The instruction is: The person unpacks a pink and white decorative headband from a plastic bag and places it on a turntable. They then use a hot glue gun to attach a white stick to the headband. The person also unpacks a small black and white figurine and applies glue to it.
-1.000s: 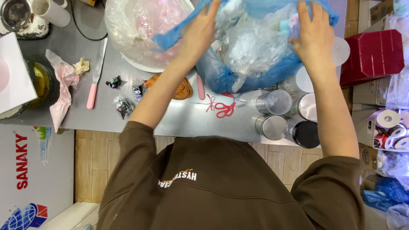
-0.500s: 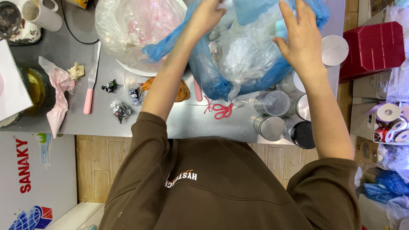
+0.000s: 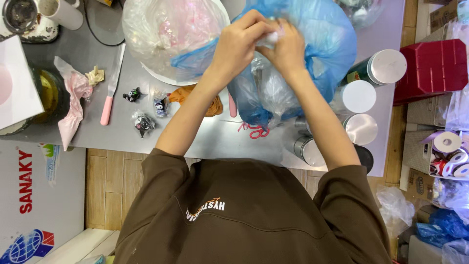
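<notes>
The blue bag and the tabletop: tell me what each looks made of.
Blue bag: thin plastic film by the look, translucent, creased and glossy where both hands gather it. Tabletop: probably sheet metal, perhaps stainless steel; grey, smooth, with a dull brushed sheen and soft reflections.

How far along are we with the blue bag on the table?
Done: the blue plastic bag sits on the steel table, open at the top.
In hand: the left hand and right hand meet over its mouth, pinching something small, white and crumpled; what it is cannot be told.
Left: small wrapped dark figures, the pink-handled knife and red scissors lie untouched beside the bag.
</notes>
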